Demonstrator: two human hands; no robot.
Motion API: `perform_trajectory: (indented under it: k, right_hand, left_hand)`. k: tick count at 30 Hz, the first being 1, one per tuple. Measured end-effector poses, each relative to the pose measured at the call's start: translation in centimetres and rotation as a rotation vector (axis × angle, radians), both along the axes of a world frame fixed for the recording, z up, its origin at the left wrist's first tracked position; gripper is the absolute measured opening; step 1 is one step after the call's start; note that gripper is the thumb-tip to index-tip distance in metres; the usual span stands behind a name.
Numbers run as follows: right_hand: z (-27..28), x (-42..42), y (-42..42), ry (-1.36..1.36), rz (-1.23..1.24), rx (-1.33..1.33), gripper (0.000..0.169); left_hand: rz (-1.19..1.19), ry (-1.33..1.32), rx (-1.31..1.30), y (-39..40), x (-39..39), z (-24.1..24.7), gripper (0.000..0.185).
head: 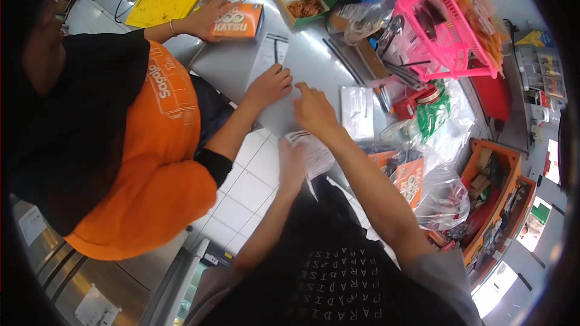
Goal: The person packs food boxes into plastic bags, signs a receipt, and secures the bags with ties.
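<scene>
My left hand (292, 159) grips a printed paper slip (316, 156) close to my body, by the table's near edge. Above the steel tabletop (272, 115), my right hand (316, 111) has its index finger extended, with nothing visible in it. A co-worker's hand (273, 83) with curled fingers is just left of that fingertip. Another printed slip (267, 54) lies flat on the steel beyond it. The co-worker's other hand (204, 20) rests on an orange-and-white cardboard food box (240, 20).
An open food box (303, 9) and yellow cutting board (161, 2) stand at the back. A pink plastic basket rack (446, 22) is at right. Nearer are a clear-wrapped white packet (357, 112) and a plastic bag (437, 199) around orange boxes. The co-worker stands close on my left.
</scene>
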State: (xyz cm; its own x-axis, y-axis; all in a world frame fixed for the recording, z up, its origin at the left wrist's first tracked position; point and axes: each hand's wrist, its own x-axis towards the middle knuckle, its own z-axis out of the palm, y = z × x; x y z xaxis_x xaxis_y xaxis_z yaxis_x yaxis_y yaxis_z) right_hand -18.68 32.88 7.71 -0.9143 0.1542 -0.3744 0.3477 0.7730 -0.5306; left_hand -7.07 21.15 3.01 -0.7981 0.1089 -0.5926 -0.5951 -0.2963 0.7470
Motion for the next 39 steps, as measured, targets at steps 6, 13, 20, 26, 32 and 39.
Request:
perform_trajectory:
  k: [6,13,20,26,32,39]
  right_hand:
    - [-6.7,-1.8,1.4,0.376,-0.494,-0.117,0.028]
    - [0.5,9.1,5.2,0.129,-0.831,-0.595,0.045]
    - [-5.8,19.2,8.0,-0.049,-0.498,-0.566,0.035]
    - [-4.8,18.8,3.6,0.140,-0.567,-0.235,0.023]
    - [-1.8,13.9,1.5,0.517,-0.301,0.039,0.019]
    - [-2.8,0.8,1.1,0.118,-0.491,-0.028,0.037]
  left_hand:
    - [-0.157,-0.117,0.056,-2.9,4.7,-1.0,0.044]
    - [-0.142,0.001,0.198,-0.2,2.9,5.0,0.051]
    - [-0.148,0.136,-0.292,4.1,2.8,-1.3,0.046]
    - [-0.269,0.495,-0.413,2.6,3.8,-2.5,0.038]
    - [-0.266,0.639,-0.668,1.0,3.2,-1.9,0.043]
    - [-0.427,0.896,-0.944,-0.6,0.8,-1.7,0.041]
